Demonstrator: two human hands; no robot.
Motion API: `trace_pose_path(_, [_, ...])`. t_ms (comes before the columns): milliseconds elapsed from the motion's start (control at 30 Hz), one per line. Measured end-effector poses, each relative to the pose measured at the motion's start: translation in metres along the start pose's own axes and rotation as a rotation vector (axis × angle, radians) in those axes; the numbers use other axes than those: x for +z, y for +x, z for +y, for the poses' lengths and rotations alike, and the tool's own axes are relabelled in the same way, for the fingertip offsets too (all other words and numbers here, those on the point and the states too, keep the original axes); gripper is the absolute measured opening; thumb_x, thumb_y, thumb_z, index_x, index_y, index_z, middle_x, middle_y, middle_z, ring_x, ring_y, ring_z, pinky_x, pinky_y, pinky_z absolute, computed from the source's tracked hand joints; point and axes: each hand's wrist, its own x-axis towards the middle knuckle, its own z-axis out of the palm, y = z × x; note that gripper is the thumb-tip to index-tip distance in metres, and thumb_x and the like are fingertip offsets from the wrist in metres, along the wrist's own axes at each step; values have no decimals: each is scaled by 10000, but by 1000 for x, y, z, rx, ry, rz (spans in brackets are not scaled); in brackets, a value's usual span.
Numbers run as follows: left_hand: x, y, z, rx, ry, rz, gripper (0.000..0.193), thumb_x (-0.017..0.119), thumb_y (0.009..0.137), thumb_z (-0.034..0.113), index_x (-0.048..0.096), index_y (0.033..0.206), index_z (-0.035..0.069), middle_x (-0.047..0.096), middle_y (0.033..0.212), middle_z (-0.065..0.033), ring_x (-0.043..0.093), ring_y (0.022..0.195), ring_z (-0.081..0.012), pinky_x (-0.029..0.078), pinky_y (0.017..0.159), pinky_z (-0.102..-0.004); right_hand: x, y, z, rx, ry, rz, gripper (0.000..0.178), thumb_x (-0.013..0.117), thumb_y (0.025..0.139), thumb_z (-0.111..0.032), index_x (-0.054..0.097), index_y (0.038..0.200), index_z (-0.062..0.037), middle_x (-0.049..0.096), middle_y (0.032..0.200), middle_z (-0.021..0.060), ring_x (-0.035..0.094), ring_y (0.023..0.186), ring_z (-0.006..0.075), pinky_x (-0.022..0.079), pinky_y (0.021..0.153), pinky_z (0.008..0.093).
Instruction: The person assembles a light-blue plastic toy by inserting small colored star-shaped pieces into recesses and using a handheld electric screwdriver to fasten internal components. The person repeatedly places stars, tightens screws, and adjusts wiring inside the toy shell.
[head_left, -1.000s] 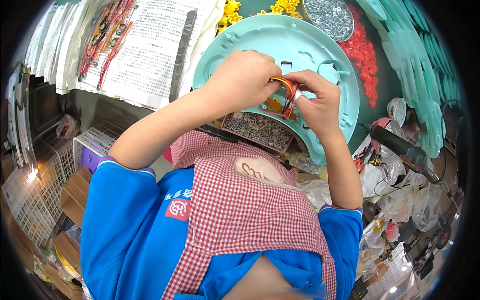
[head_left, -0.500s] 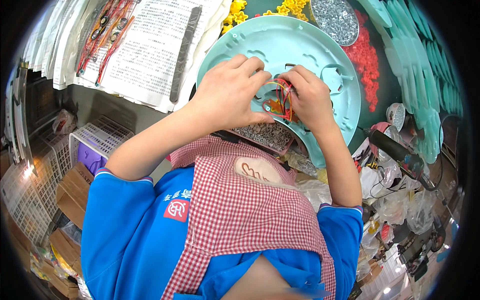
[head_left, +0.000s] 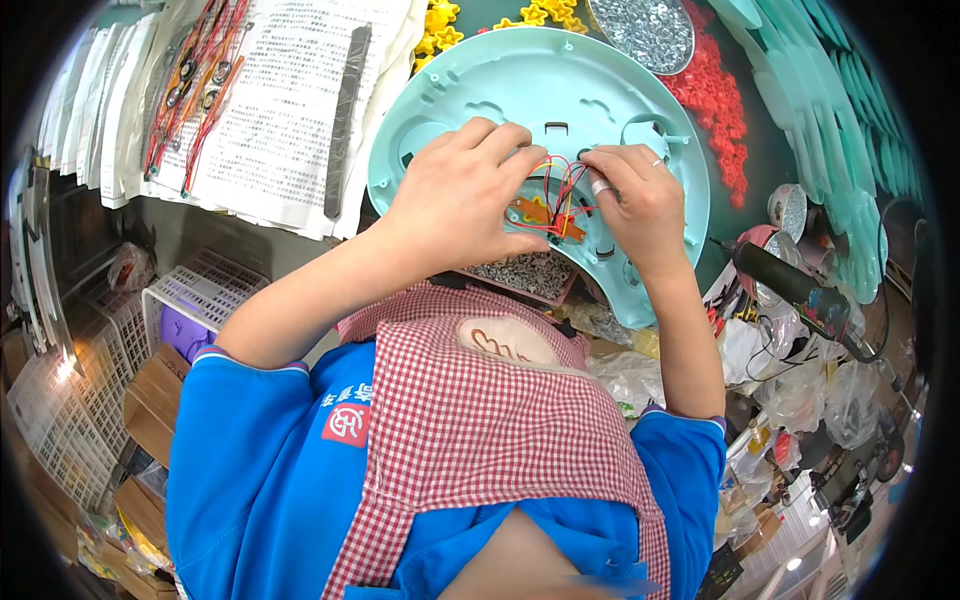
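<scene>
A turquoise curved plastic shell lies in front of me, its inside with posts and slots facing up. Within it is a brown circuit board beside a yellow star-shaped piece, with thin red, yellow and dark wires looping up from it. My left hand rests over the shell's left side, thumb near the inner rim and apart from the curled fingers, whose tips are beside the wires. On the other side my right hand pinches wire ends between thumb and forefinger; a white band circles one finger.
Yellow stars, a bowl of clear pieces and red pieces lie beyond the shell. Printed sheets carry wired parts at left. Stacked turquoise parts and a dark-handled tool are at right. A tray of small metal pieces is near my apron.
The view has shifted slightly, so the shell appears farther left. My right hand has drawn a little away from the board, and the wires and board are more exposed. The left hand keeps its pose.
</scene>
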Motion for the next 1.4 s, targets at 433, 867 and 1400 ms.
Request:
trace_pose_path(433, [3,0,-2,2,4,14,710,846,579,403,616,1182,107,591,1172,-46,576,1048,-248,502,878,-359,1,7,-7,-21,11,-16,363,627,708,38,593,1041,-102,624,774,45,608,728,233,507,633,358])
trace_pose_path(867, [4,1,-3,11,3,10,702,840,595,420,627,1168,76,590,1171,-68,574,1040,-254,502,885,-365,0,15,-4,-107,-134,-135,258,607,722,7,602,965,-80,608,741,58,614,746,236,502,639,352])
trace_pose_path(1400, [-1,26,5,191,58,-95,792,833,570,493,596,1175,39,562,1154,-81,547,1076,-256,492,889,-391,-21,-30,-14,61,-256,25,215,640,691,-17,693,892,-70,595,841,25,593,818,213,503,699,338])
